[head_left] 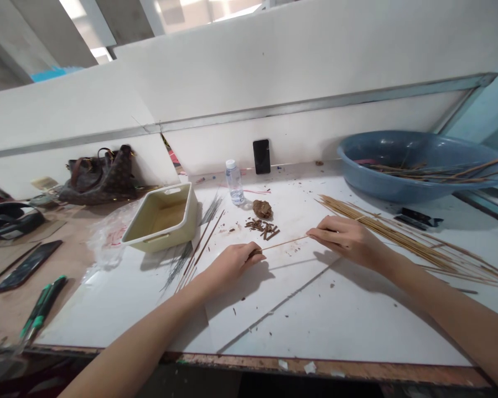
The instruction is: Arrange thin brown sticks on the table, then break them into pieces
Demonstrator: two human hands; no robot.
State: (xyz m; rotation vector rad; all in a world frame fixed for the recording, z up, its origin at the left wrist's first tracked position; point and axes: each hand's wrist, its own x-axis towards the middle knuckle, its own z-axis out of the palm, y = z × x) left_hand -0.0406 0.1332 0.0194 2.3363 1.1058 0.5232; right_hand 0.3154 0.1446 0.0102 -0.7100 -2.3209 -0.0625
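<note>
A thin tan stick [284,242] stretches between my two hands, just above the white tabletop. My left hand [237,262] pinches its left end with curled fingers, and something dark shows at the fingertips. The other end is pinched by my right hand [336,236]. Beyond them on the white surface lie a brown clay-like lump [263,209] and a heap of short brown pieces [262,226]. A bundle of tan sticks [382,228] rests beside my right hand. To the left of my left hand are a few dark brown sticks [203,243] and thin grey wires [179,265].
A cream plastic basin [157,242] stands at left, near a clear bottle [234,185]. A phone [262,156] leans on the back wall. At right sits a large blue tub [382,182] with sticks. Far left are a handbag [99,179] and green-handled pliers [43,307].
</note>
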